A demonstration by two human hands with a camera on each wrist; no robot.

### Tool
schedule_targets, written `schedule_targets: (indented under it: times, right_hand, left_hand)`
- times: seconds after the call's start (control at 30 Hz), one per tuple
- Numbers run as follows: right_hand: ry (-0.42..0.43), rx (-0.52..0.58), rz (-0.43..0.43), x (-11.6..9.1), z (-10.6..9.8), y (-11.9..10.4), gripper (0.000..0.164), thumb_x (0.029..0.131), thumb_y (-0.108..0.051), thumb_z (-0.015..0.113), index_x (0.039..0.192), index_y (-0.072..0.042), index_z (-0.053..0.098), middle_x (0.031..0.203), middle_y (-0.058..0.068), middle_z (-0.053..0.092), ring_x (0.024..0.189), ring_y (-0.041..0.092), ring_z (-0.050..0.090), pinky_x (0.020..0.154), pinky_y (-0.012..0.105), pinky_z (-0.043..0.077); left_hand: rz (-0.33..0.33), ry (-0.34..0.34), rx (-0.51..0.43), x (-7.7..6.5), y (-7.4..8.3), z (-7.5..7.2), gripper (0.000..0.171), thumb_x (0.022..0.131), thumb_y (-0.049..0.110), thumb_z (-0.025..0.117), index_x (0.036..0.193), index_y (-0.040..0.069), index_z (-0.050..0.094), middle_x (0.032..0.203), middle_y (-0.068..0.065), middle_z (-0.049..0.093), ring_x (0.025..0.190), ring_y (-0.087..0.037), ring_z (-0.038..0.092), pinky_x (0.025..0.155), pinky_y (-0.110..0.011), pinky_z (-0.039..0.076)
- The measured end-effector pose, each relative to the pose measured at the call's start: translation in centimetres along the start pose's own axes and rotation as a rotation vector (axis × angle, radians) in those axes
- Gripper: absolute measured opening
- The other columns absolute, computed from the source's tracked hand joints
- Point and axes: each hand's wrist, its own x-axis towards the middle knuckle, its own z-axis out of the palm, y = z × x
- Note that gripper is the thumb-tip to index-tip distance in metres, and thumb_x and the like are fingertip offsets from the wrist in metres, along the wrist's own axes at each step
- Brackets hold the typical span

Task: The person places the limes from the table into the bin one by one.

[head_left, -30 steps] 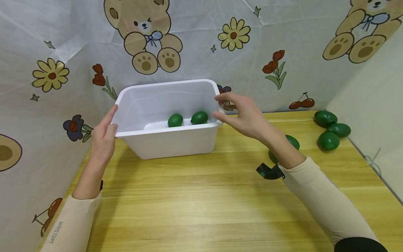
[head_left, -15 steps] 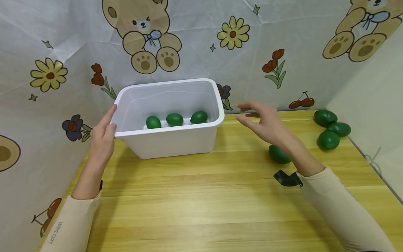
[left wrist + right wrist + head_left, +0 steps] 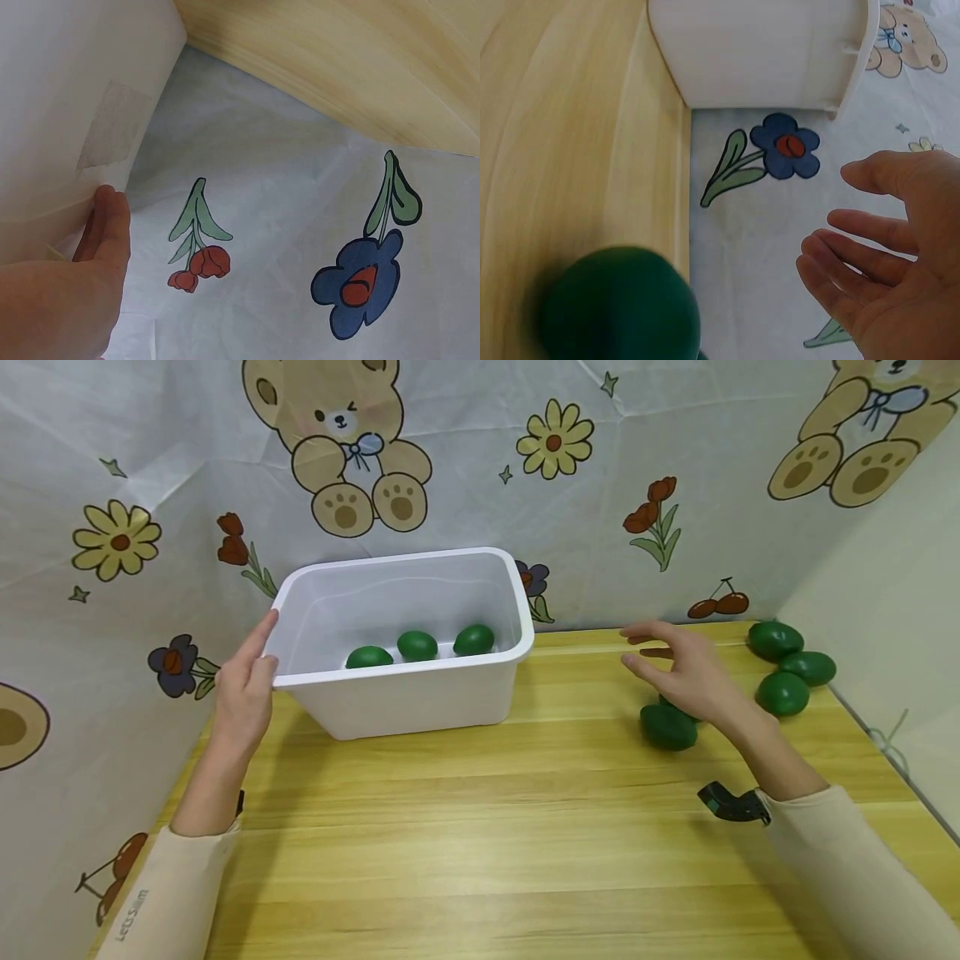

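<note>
A white plastic bin (image 3: 405, 697) stands against the back cloth, with three smooth dark green oval fruits (image 3: 474, 640) on its floor. My left hand (image 3: 246, 693) grips the bin's left rim near the front corner; in the left wrist view its fingers (image 3: 112, 225) lie against the outer wall. My right hand (image 3: 693, 672) is raised with loosely bent fingers and holds nothing. Just below it on the table are two more green fruits, the front one (image 3: 667, 727) in full view and the other mostly hidden by the hand. One green fruit (image 3: 622, 307) appears blurred in the right wrist view.
Three further green fruits (image 3: 783, 694) lie in a group at the table's right back. The wooden table (image 3: 465, 827) ends at a cloth (image 3: 465, 510) printed with bears and flowers. A pale wall with a thin cord (image 3: 888, 747) borders the right side.
My right hand has moved away from the bin's right rim toward the fruits on the right. A third fruit has come into sight at the bin's left. The left hand keeps its place.
</note>
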Motion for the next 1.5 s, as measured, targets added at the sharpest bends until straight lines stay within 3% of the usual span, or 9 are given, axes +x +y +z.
schedule_targets:
  times: [0.27, 0.57, 0.83, 1.17, 1.5]
  right_hand:
    - [-0.022, -0.013, 0.082, -1.5, -1.5, 2.5, 0.045, 0.104, -0.024, 0.068, 0.143, -0.003, 0.060, 0.140, 0.023, 0.063, 0.129, 0.048, 0.059, 0.107, 0.066, 0.047]
    - [0.023, -0.105, 0.094, -3.5, -2.5, 5.3, 0.045, 0.101, -0.025, 0.071, 0.139, -0.001, 0.064, 0.137, 0.024, 0.066, 0.121, 0.051, 0.065, 0.100, 0.064, 0.051]
    - [-0.013, -0.135, 0.087, -4.5, -2.5, 7.5, 0.047, 0.099, -0.020, 0.074, 0.138, 0.003, 0.063, 0.135, 0.030, 0.066, 0.119, 0.054, 0.063, 0.097, 0.066, 0.050]
    - [-0.105, -0.150, 0.127, -4.9, -2.1, 8.5, 0.051, 0.100, -0.026, 0.074, 0.139, 0.004, 0.062, 0.135, 0.031, 0.065, 0.122, 0.052, 0.063, 0.096, 0.063, 0.053]
    - [-0.099, -0.223, 0.107, -4.6, -1.7, 8.8, 0.054, 0.096, -0.027, 0.078, 0.138, 0.004, 0.062, 0.126, 0.032, 0.070, 0.117, 0.055, 0.064, 0.093, 0.069, 0.051]
  left_hand:
    - [0.006, -0.004, 0.004, -0.1, 0.0, 0.0, 0.058, 0.107, 0.024, 0.031, 0.164, 0.037, 0.037, 0.169, 0.008, 0.037, 0.153, -0.032, 0.041, 0.123, -0.063, 0.032]
    - [0.011, 0.010, 0.008, 0.0, -0.1, 0.0, 0.058, 0.106, 0.024, 0.031, 0.163, 0.037, 0.039, 0.168, 0.007, 0.038, 0.153, -0.032, 0.042, 0.124, -0.061, 0.032]
    - [0.013, 0.003, 0.003, 0.1, -0.2, -0.1, 0.059, 0.106, 0.023, 0.032, 0.162, 0.038, 0.040, 0.168, 0.006, 0.040, 0.152, -0.033, 0.043, 0.123, -0.063, 0.033]
    - [-0.004, -0.052, -0.027, 0.6, -0.3, -0.4, 0.060, 0.106, 0.021, 0.028, 0.164, 0.034, 0.037, 0.172, 0.010, 0.032, 0.158, -0.028, 0.032, 0.127, -0.059, 0.026]
    - [-0.017, -0.051, -0.045, 0.8, -0.4, -0.2, 0.060, 0.106, 0.021, 0.028, 0.165, 0.034, 0.036, 0.172, 0.011, 0.031, 0.158, -0.028, 0.032, 0.127, -0.060, 0.027]
